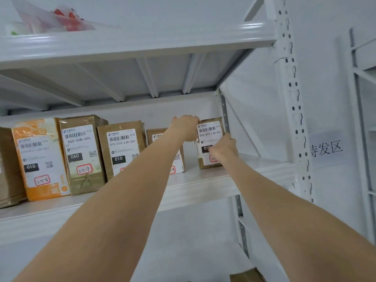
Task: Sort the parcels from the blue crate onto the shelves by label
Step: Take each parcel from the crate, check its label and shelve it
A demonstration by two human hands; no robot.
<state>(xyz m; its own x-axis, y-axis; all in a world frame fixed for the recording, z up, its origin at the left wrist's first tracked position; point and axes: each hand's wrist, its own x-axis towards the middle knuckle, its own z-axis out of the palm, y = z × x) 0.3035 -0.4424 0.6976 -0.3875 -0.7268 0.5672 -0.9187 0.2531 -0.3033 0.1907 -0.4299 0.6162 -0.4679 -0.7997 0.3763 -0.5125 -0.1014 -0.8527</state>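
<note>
Brown cardboard fills the far left of the shelf [203, 180], where a plain parcel [8, 165] is cut off by the frame edge. Beside it stand an orange-and-white parcel [40, 159] marked 010, a tall parcel [83, 153] marked 060, and a shorter 010 parcel [122, 149], all upright with labels facing me. A small parcel [160, 137] comes next, partly hidden behind my left forearm.

My left hand [186, 128] grips the top left corner of the end parcel [210, 135], fingers curled over its upper edge. That parcel stands upright at the right end of the shelf, apart from the small one. Its label reads 010-010-L30-551. My right hand [224, 148] holds its right side, covering the lower label.

Just beyond is the rear upright [224, 115], and a wall sign [325, 148] shows further right.
</note>
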